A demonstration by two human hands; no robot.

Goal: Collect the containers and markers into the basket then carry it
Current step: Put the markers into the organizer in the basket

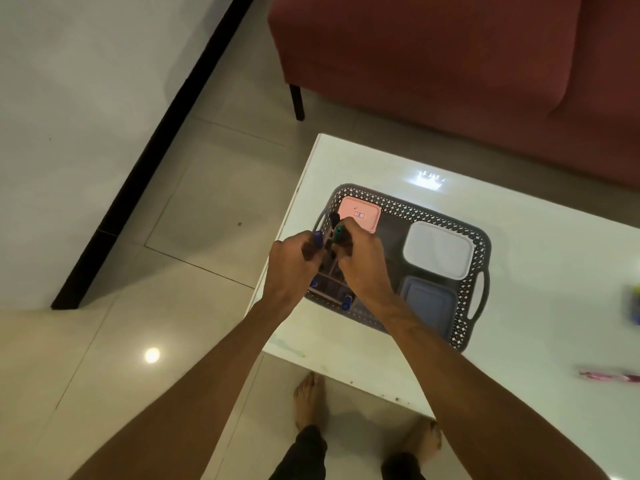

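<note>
Bare feet on the pale tiled floor sit closest to my view, just under the near edge of the glossy white counter. From there both forearms reach up to the grey perforated plastic basket that rests on that counter. Left hand has its grip closed round a blue-capped marker at the basket's left end; right hand is closed on a green-capped marker beside it, both held over the basket's interior. Inside already lie a pink-lidded rectangular container at the far left corner, a white-lidded container towards the right handle, a blue-lidded container nearer me, and a few more blue-capped markers on the bottom under my wrists. I judge the collecting nearly finished: these two markers need dropping, then the carry. Right of the basket, blurred blue-yellow and pink items remain on the counter; what they are I cannot tell. Beyond the basket stands a dark red sofa, hemming in the far side.
</note>
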